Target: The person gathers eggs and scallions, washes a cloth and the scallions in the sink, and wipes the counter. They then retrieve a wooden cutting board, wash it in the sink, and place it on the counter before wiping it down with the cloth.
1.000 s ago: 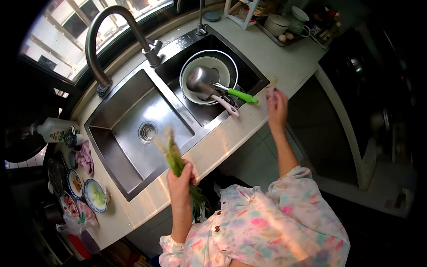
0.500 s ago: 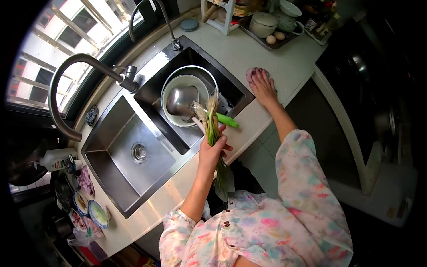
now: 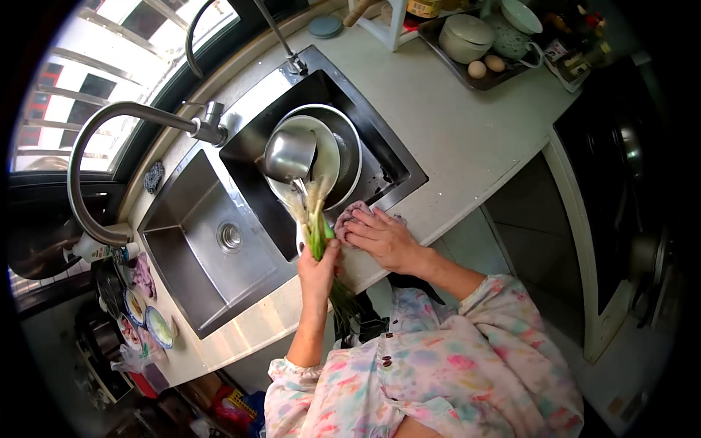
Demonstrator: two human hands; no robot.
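Note:
My left hand (image 3: 319, 271) grips a bunch of green onions (image 3: 312, 217), white root ends up, green leaves hanging below the fist over the counter's front edge. My right hand (image 3: 381, 236) presses flat on a pinkish cloth (image 3: 353, 214) lying on the counter edge beside the right sink basin (image 3: 391, 172). That basin holds stacked bowls (image 3: 341, 151) and a steel ladle (image 3: 289, 155). The onions stand just left of my right hand, over the basin's front rim.
The left basin (image 3: 192, 241) with its drain lies under a curved faucet (image 3: 109, 139). A tray with a lidded pot and eggs (image 3: 475, 58) sits at the back right. Small dishes (image 3: 150, 321) and a bottle stand at the left. A dark oven (image 3: 621, 168) is on the right.
My right hand dragged the cloth from the far right counter back to the sink's front edge. My left hand kept the onions and shifted slightly left and toward me.

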